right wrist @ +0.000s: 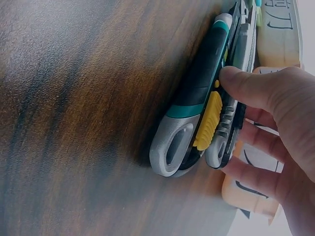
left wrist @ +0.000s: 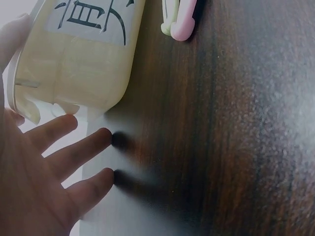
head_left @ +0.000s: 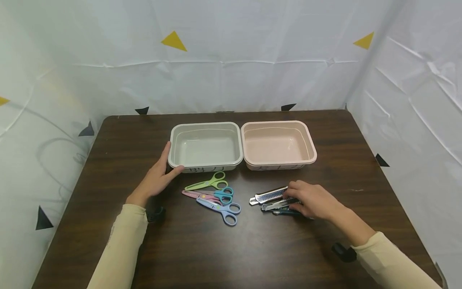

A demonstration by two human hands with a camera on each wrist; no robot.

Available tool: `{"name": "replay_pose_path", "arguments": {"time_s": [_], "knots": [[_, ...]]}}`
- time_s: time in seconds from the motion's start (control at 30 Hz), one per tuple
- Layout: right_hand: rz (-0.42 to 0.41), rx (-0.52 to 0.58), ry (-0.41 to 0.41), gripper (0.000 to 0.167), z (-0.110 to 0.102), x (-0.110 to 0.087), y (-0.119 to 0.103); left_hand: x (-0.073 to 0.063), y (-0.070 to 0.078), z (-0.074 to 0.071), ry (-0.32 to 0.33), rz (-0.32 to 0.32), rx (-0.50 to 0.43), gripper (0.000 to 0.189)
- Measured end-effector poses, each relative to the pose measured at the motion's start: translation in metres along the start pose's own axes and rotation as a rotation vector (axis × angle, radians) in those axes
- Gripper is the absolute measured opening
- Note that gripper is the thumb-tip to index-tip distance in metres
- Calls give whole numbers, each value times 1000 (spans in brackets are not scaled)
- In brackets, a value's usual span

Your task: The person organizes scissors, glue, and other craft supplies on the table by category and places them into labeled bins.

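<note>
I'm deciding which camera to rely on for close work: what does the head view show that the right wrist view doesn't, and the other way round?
Only the head view shows the left hand, the lilac scissors and the insides of the gray bin and the pink bin.
Only the right wrist view shows the yellow slider on one box cutter.
Both show the right hand, box cutters, tabletop and outer walls of both bins.

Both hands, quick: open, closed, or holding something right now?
Left hand: open, touching the pale grey rectangular plastic bin.
Right hand: closed, thumb and fingers pinching a slim silver-and-black utility knife.
</note>
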State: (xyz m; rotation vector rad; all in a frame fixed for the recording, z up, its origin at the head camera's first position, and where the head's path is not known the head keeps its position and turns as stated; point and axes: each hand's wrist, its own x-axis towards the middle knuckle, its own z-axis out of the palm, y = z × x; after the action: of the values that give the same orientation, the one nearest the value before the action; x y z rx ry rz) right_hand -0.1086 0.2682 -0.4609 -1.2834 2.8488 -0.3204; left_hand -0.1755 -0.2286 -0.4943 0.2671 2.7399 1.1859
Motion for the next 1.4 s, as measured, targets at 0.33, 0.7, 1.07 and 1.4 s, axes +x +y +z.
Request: {"name": "replay_pose_path", "arguments": {"time_s": [0.33, 0.7, 1.07, 1.4], "knots": [[0, 10, 4, 28, -2, -1, -1, -1, 2, 2, 1, -11, -8, 91], [15, -13, 19, 27, -10, 2, -4, -2, 3, 3, 8, -22, 12, 95], [36, 11, 68, 29, -40, 17, -4, 0, -1, 6, 6, -16, 2, 96], [13, 7, 230, 27, -65, 43, 12, 0, 0, 6, -1, -4, 7, 96]]}}
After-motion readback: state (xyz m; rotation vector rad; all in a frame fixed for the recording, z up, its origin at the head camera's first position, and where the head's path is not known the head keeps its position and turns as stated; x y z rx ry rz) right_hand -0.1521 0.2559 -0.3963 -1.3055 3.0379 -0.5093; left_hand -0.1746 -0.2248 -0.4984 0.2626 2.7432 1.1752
